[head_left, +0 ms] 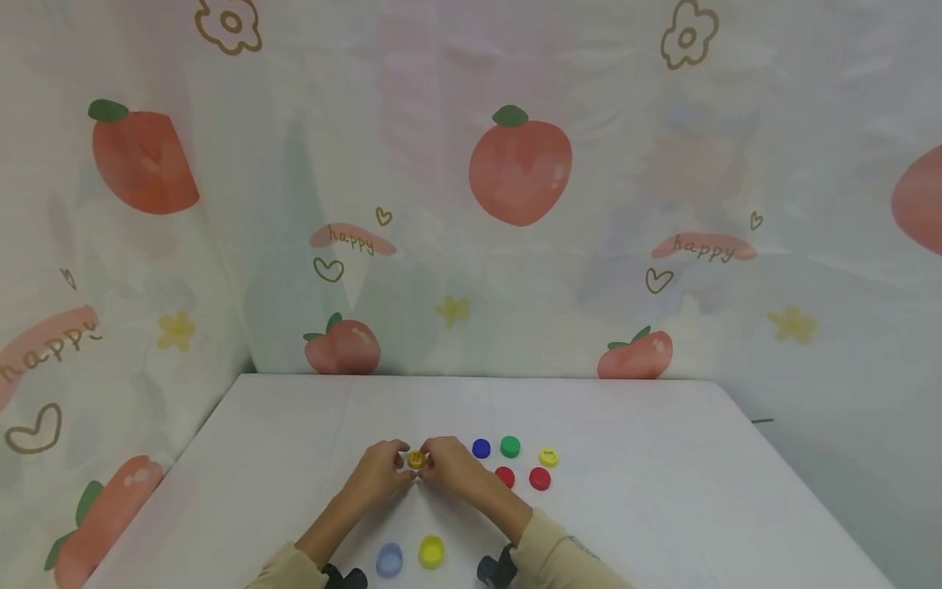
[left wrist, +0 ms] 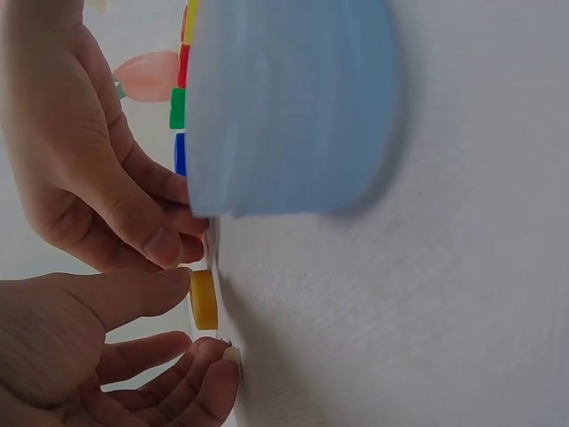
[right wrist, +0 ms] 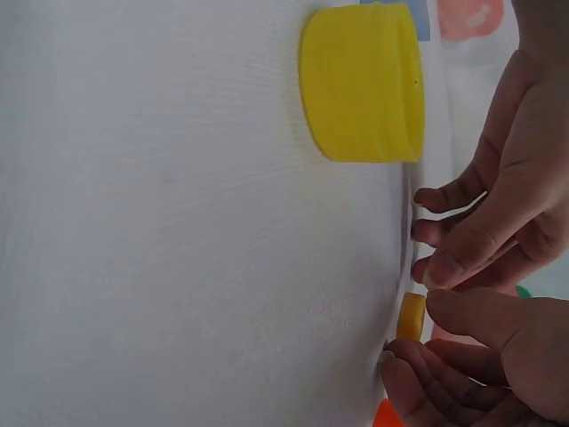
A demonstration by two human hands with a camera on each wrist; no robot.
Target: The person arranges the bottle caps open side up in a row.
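Observation:
A small round orange-yellow cap [head_left: 416,459] with dark marks on top lies on the white table between the two hands. My right hand [head_left: 456,469] holds its right side, thumb and fingers round its edge; the right wrist view shows the cap [right wrist: 411,317] at these fingertips. My left hand [head_left: 377,473] is on the left, fingers bent loosely, with a small gap between them and the cap [left wrist: 204,300] in the left wrist view. The thumb tips almost meet at the cap's near edge; whether the left thumb touches it, I cannot tell.
Right of the hands lie a blue cap [head_left: 482,448], a green cap [head_left: 510,447], a yellow cap [head_left: 548,457] and two red caps [head_left: 540,478]. Nearer the body stand a light blue cup [head_left: 389,560] and a yellow cup [head_left: 431,552]. A printed curtain hangs behind the table.

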